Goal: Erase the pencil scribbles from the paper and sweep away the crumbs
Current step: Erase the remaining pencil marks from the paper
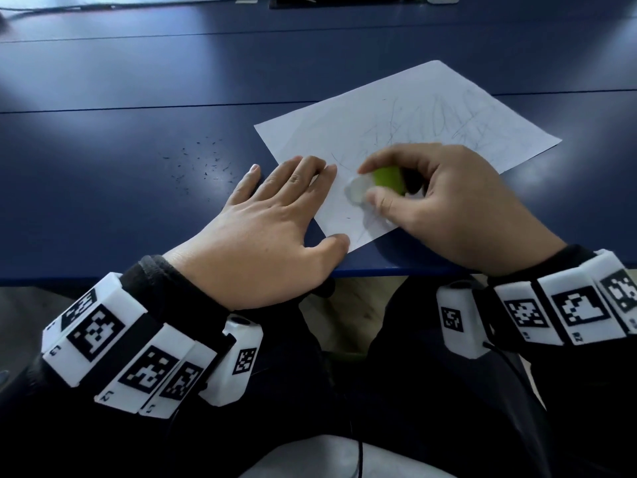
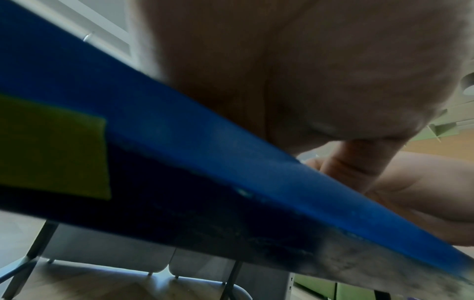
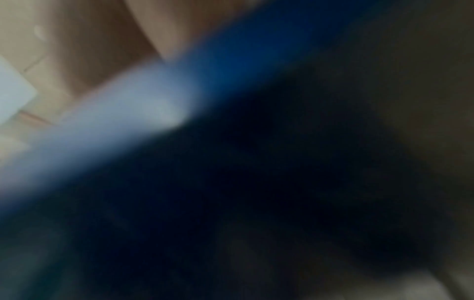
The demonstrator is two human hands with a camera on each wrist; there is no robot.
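A white sheet of paper [image 1: 406, 132] with faint pencil scribbles lies at an angle on the blue table [image 1: 120, 201]. My left hand [image 1: 275, 215] lies flat, fingers straight, pressing the paper's near left corner. My right hand [image 1: 431, 198] pinches a white eraser in a green sleeve [image 1: 375, 182], its white tip against the paper near the lower edge. The hand and eraser are motion-blurred. Dark eraser crumbs [image 1: 203, 163] are scattered on the table left of the paper. The left wrist view shows my palm [image 2: 307, 71] over the table edge [image 2: 231, 162]. The right wrist view is a blur.
The table's front edge [image 1: 86, 279] runs just below my wrists, with my lap beneath. A cable [image 1: 103, 5] and a dark device [image 1: 331, 1] sit at the far back. A yellow-green patch [image 2: 51, 148] shows on the table's underside.
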